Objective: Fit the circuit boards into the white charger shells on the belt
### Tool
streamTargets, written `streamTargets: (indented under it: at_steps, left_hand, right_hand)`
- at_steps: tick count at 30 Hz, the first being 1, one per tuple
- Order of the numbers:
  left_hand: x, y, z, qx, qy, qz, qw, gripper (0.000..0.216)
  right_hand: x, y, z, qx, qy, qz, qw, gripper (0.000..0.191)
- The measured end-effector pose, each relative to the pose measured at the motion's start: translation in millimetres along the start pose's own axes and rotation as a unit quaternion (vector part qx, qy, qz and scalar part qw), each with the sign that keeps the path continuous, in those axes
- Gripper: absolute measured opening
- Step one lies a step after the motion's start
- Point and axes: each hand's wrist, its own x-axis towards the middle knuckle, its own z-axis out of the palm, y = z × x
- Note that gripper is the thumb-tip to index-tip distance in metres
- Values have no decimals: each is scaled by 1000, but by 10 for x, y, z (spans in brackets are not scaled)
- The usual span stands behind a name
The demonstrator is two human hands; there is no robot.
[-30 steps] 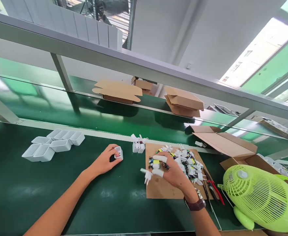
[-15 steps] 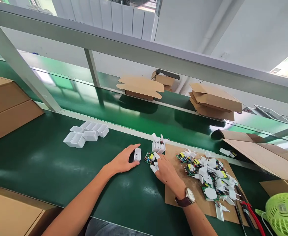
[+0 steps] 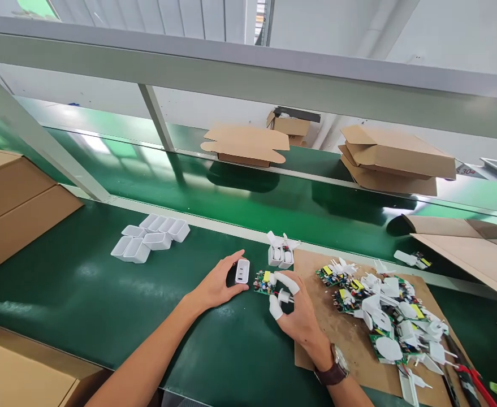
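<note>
My left hand [image 3: 219, 282] grips a small white charger shell [image 3: 242, 271] upright on the green belt. Right beside it, my right hand [image 3: 293, 308], with white finger cots on thumb and fingertips, pinches a circuit board [image 3: 266, 282] with a yellow part and a white plug piece. Just behind stand two assembled white shells [image 3: 280, 254] with prongs sticking up. A pile of circuit boards and white plug parts [image 3: 379, 305] lies on a brown cardboard sheet [image 3: 341, 339] to the right.
Several empty white shells [image 3: 150, 238] lie at left on the belt. Cardboard boxes [image 3: 14, 198] sit at far left, folded cartons [image 3: 388, 158] on the rear belt, an open flap [image 3: 464, 243] at right. Red-handled pliers [image 3: 472, 379] lie at lower right.
My right hand left the parts pile, came over to the left hand with a circuit board, and now holds it pinched beside the shell. The view swung left.
</note>
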Motion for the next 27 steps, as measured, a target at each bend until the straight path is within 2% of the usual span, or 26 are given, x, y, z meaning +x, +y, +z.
streamTargets:
  at_steps: [3, 6, 11, 16, 27]
  left_hand:
    - [-1, 26, 32, 1, 11, 69, 998, 69]
    - [-9, 70, 58, 14, 18, 108, 994, 62]
    - [-12, 91, 90, 11, 14, 157, 987, 78]
    - [-4, 92, 99, 6, 11, 168, 986, 86]
    - [-4, 66, 121, 18, 14, 162, 987, 75]
  right_hand:
    - [20, -112, -43, 0, 22, -41, 999, 59]
    - [40, -180, -37, -17, 20, -73, 997, 62]
    - [47, -203, 4, -24, 16, -102, 994, 67]
    - [48, -203, 11, -33, 5, -91, 995, 65]
    - [48, -222, 20, -39, 3, -80, 996, 65]
